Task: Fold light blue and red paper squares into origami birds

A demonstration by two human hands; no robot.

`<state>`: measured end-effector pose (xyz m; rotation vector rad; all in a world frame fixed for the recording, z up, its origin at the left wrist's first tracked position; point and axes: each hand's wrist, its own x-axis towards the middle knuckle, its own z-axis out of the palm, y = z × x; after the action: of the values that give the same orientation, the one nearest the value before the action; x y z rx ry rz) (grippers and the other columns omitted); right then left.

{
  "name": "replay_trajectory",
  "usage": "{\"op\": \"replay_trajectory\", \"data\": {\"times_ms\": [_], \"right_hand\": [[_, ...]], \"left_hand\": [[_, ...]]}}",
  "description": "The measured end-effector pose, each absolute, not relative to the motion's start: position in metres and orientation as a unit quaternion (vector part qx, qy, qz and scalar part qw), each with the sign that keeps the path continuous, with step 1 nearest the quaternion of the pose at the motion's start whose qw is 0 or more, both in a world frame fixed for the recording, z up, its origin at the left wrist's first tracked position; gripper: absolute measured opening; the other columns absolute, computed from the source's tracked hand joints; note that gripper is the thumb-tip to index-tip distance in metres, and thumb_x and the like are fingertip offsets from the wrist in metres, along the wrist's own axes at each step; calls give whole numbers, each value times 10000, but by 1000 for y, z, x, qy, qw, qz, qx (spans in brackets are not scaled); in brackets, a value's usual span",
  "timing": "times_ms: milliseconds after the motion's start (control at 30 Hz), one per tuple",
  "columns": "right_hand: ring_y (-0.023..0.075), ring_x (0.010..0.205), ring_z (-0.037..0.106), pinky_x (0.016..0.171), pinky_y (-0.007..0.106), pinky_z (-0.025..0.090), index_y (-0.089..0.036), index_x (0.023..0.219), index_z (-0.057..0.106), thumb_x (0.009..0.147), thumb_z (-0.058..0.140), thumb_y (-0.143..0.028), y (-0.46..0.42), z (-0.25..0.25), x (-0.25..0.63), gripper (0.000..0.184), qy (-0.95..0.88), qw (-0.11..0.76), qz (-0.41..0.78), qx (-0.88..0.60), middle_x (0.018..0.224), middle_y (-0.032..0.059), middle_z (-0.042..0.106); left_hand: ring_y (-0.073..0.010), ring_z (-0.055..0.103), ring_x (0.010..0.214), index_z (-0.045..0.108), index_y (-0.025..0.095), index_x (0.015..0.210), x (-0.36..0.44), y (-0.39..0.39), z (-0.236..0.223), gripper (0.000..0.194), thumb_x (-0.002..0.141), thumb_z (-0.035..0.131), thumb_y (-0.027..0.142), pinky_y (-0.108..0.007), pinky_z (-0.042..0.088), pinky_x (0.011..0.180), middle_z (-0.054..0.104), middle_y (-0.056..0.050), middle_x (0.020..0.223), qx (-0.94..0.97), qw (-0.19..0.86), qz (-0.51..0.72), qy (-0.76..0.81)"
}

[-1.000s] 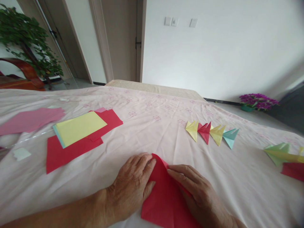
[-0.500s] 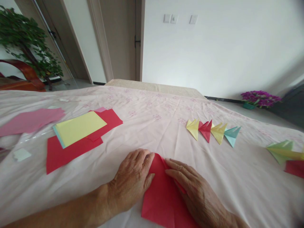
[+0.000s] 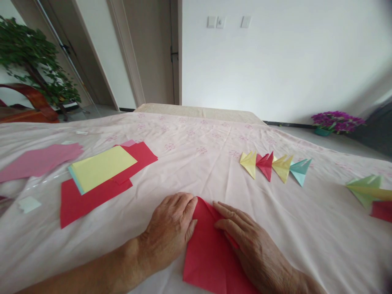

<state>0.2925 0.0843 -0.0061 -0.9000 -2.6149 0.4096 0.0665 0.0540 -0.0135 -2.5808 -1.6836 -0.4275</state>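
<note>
A sheet of red paper (image 3: 208,253) lies on the cloth in front of me, with a folded flap along its upper right side. My left hand (image 3: 173,222) is at its upper left edge, fingers bent together and the thumb against the edge, holding the sheet. Across the flap on the other side lies my right hand (image 3: 248,237), its fingers stretched out and pressing the fold down. Part of the flap and the sheet's right edge are hidden beneath that hand. The bottom of the sheet runs out of view.
Yellow paper (image 3: 104,167) lies over red sheets (image 3: 92,204) at left, beside pink paper (image 3: 39,161) and a white scrap (image 3: 30,204). Several folded paper pieces (image 3: 263,166) form a row at right. A green folded piece (image 3: 366,190) is farther right. A patterned cloth (image 3: 190,163) covers the table.
My right fingers have shifted very slightly on the fold, and the left hand stays at the edge. The whole view has tilted a little.
</note>
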Motion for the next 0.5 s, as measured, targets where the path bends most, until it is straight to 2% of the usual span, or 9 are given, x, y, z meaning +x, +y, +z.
{"op": "replay_trajectory", "data": {"times_ms": [500], "right_hand": [[205,1308,463,1081,407,414,-214,1083,615,987,371,-180,83,-5,294,264,-922,174,168,-304,1402,98,521]], "left_hand": [[-244,560,1083,535,160,1229,66,58,-11,329,905,484,138,-430,471,959,605,-88,1180,-829,15,-135,-542]]}}
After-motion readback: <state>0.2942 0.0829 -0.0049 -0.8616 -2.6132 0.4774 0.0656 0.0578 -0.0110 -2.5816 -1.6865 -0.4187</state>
